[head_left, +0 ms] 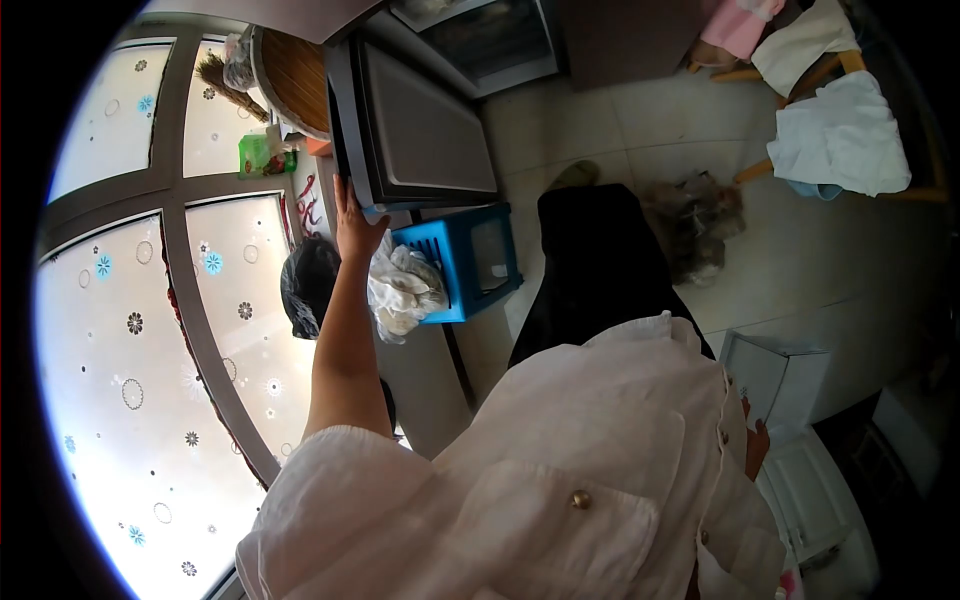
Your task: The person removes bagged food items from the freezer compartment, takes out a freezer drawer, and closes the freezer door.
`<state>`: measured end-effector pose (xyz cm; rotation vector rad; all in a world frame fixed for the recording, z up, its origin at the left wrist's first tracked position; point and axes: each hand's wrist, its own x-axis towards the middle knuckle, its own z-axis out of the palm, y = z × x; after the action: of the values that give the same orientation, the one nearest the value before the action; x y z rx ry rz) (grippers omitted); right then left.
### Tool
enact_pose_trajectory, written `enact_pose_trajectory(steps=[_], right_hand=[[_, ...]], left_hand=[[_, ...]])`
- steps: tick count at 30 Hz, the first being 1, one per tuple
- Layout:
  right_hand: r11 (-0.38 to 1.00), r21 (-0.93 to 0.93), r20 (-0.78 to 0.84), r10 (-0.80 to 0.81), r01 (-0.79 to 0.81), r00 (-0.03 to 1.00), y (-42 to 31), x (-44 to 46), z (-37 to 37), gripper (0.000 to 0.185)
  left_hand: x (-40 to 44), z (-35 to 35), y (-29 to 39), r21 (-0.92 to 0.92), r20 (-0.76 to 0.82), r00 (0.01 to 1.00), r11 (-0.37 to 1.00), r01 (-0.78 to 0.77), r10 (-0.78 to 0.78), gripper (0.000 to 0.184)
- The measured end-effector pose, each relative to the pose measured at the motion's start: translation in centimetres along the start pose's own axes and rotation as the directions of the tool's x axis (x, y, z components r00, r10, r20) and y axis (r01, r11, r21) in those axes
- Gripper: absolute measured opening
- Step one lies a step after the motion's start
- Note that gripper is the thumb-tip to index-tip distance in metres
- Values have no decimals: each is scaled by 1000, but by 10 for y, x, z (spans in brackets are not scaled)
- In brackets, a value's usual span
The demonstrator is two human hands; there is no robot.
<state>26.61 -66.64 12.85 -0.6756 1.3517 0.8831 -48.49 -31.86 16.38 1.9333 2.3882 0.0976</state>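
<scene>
My left hand [360, 222] reaches up and lies against the edge of a grey and black appliance [430, 125], its fingers stretched flat along the side. Just below that hand sit crumpled white plastic bags [402, 290] by a blue plastic stool [462, 262]. To its left is a black plastic bag [310, 287]. My right hand [757, 445] is low at the right, partly hidden behind my shirt. Its fingers are bent at the edge of a pale box-like panel [757, 372]; the full grip is hidden.
Frosted windows [130, 400] run along the left. On the sill are a green packet [262, 153] and a round wooden board [292, 80]. Clear plastic bags [695, 225] lie on the tiled floor. White cloth [840, 135] hangs over a wooden chair [755, 171]. White cabinetry [805, 485] stands at lower right.
</scene>
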Motion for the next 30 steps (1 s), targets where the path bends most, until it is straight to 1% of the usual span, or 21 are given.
enact_pose_trajectory(steps=[3,9,12,14,16,17,18,19,22,25,28,30], right_hand=[[996,-21,-50,-89,88,995,0,-4,-3,67],[975,-60,-122,-221,216,968,8,-7,0,67],[951,-95,-152,-307,296,939,21,-8,4,68],[944,-117,-155,-324,308,933,28,-6,6,68],[974,-125,-128,-203,188,971,9,1,0,69],[986,-149,-111,-94,77,989,-40,22,-15,69],[987,-161,-84,-32,18,996,-44,25,-17,69],[983,-177,-56,31,-40,998,-32,18,-13,69],[977,-208,53,53,-41,997,0,5,-8,69],[963,-269,127,45,-9,991,-5,15,-11,68],[969,-247,126,47,-15,991,9,12,-7,67],[980,-195,96,51,-32,994,19,6,0,67]], left_hand=[[0,2,1,-5,-30,999,1000,-13,13,94],[1,6,-2,-31,-66,997,999,-40,38,95],[1,4,1,-28,-50,999,999,-16,15,95],[0,3,1,-26,-48,999,999,-20,19,95],[0,2,1,-29,-35,999,1000,-12,11,95],[0,0,3,-33,-23,1000,999,-2,2,95],[0,-1,4,-36,-10,1000,999,7,-8,95],[1,-1,3,-33,-10,1000,999,8,-8,95],[0,0,-1,-28,-2,1000,1000,2,-2,96],[2,0,0,-43,-3,1000,999,-6,6,97],[1,-1,0,-52,-5,1000,999,-4,4,97],[1,-1,0,-61,-12,1000,998,-10,9,97]])
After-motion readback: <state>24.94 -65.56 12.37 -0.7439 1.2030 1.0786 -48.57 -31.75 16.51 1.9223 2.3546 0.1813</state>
